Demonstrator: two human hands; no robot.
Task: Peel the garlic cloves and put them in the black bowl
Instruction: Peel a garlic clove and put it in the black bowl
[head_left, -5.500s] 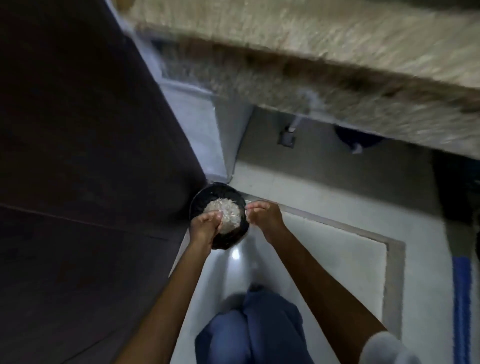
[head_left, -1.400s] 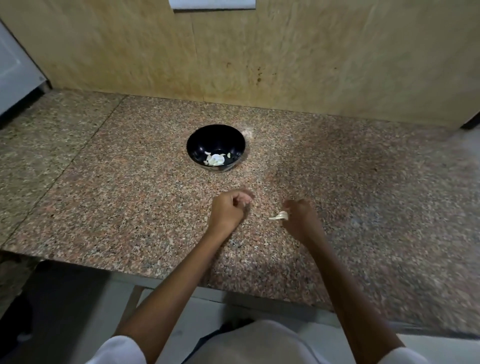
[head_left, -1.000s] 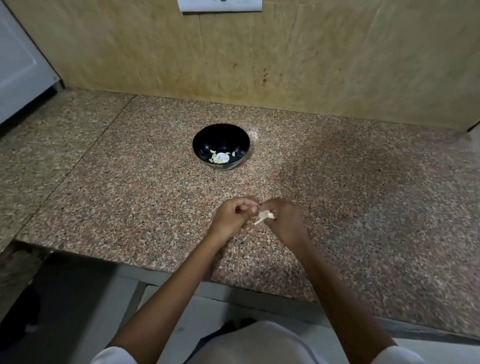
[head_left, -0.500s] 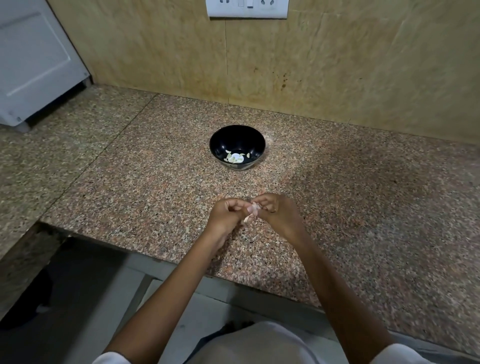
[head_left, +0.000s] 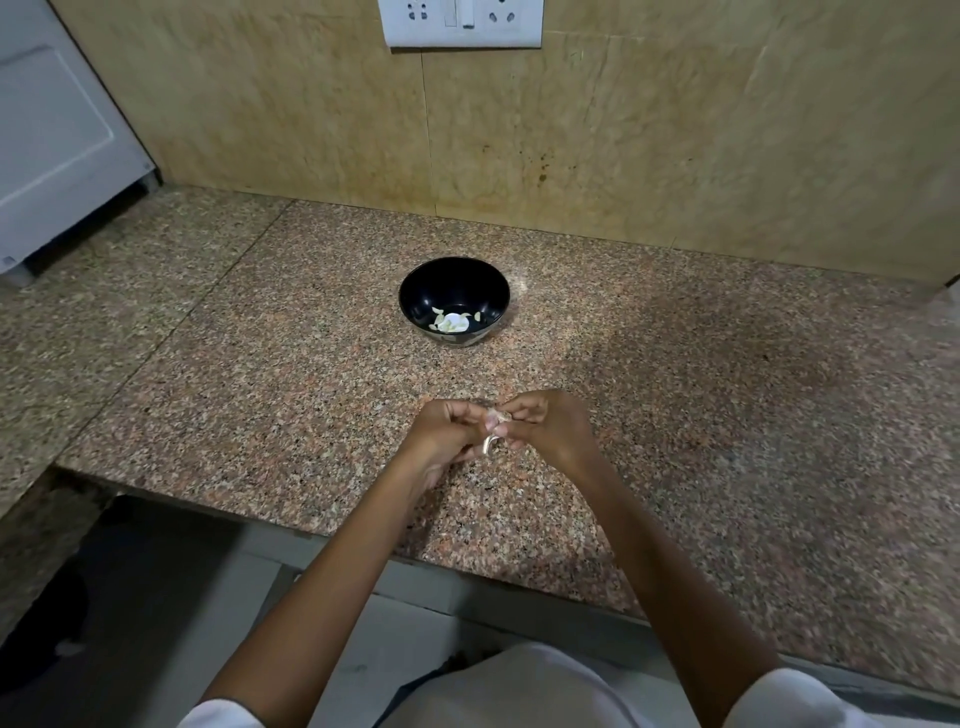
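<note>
We pinch the garlic clove (head_left: 492, 422), light, firm, papery-skinned, between left hand (head_left: 451, 432) and right hand (head_left: 546, 427); black bowl (head_left: 454, 300) at twelve o'clock.

A glossy black bowl (head_left: 454, 300) stands upright, holding a few pale garlic cloves (head_left: 451, 322). Nearer than it, another clove (head_left: 491, 425), seemingly part-peeled, sits pinched.
</note>
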